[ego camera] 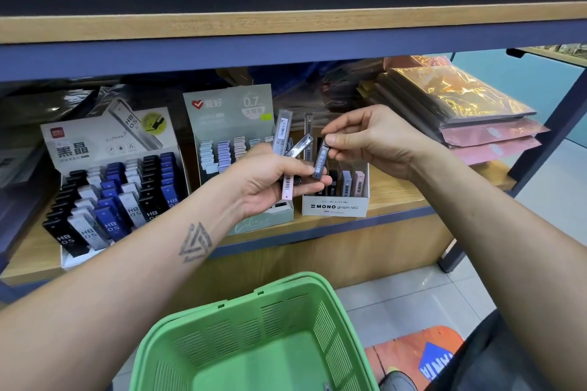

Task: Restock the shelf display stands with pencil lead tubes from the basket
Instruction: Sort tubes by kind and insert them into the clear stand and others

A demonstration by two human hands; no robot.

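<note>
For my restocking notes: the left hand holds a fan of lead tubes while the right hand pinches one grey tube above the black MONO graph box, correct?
Nearly: the head view shows a white cardboard MONO graph box, not black. The left hand holds the fan of tubes; the right hand pinches the grey tube.

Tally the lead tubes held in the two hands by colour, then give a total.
Grey or dark tubes fanned in the left hand: 2
Pink tube in the left hand: 1
Grey tube pinched by the right hand: 1
Total: 4 plainly visible; any further tubes hidden in the left palm cannot be told.
</note>
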